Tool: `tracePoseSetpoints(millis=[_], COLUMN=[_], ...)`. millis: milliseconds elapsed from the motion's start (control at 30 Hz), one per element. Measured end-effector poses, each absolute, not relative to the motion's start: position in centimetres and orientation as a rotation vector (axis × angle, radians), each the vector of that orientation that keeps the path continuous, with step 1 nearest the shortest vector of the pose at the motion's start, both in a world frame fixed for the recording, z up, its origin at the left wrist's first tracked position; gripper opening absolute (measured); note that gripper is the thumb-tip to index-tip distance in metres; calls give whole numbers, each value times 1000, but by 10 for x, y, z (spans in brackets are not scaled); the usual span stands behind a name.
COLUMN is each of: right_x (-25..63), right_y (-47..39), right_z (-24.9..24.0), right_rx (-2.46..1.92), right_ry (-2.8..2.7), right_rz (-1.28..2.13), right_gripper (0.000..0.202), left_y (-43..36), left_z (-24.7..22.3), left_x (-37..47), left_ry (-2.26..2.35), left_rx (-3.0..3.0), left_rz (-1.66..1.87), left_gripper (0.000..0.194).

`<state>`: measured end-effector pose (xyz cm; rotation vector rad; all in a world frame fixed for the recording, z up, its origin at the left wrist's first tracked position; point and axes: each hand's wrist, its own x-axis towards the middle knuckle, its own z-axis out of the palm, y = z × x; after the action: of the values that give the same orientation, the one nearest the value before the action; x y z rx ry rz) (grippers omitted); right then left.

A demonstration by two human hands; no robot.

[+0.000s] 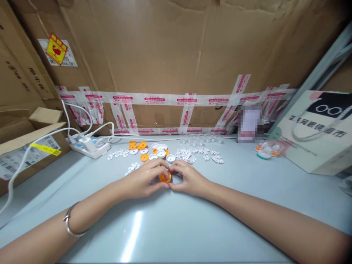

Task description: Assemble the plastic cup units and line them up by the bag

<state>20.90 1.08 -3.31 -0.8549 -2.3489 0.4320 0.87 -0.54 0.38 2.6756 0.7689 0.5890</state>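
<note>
Between my two hands, low over the table, is a round orange part (pixel 165 177). The fingers of my left hand (pixel 150 178) curl round it, one fingertip reaching inside its rim. My right hand (pixel 189 178) touches its right side with thumb and fingers bent. Just beyond my hands lie white round caps (pixel 170 158) and orange rings (pixel 144 157). Small white pieces (pixel 133 168) are scattered to the left, and a pile of white patterned pieces (pixel 185 155) sits to the right. Clear round covers (pixel 202 139) stand in rows behind them.
A white power strip (pixel 90 146) with cables is at the back left, beside an open cardboard box (pixel 30 150). Large cardboard (pixel 165 47) rises behind the table (pixel 170 227). At the right are a paper bag (pixel 316 139) and several assembled clear-topped pieces (pixel 265 151).
</note>
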Motion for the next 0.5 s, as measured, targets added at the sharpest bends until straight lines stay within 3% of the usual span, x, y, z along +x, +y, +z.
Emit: tracePoseSetpoints(millis=[500], right_x=[206], right_y=[13], right_z=[-36], right_rx=[-920], right_ry=[-2327], right_rz=[446], right_gripper=[22], left_y=[-6], left_z=[-1], left_x=[16], left_ry=[1132], left_rx=[2599], left_rz=[527], left_gripper=[15])
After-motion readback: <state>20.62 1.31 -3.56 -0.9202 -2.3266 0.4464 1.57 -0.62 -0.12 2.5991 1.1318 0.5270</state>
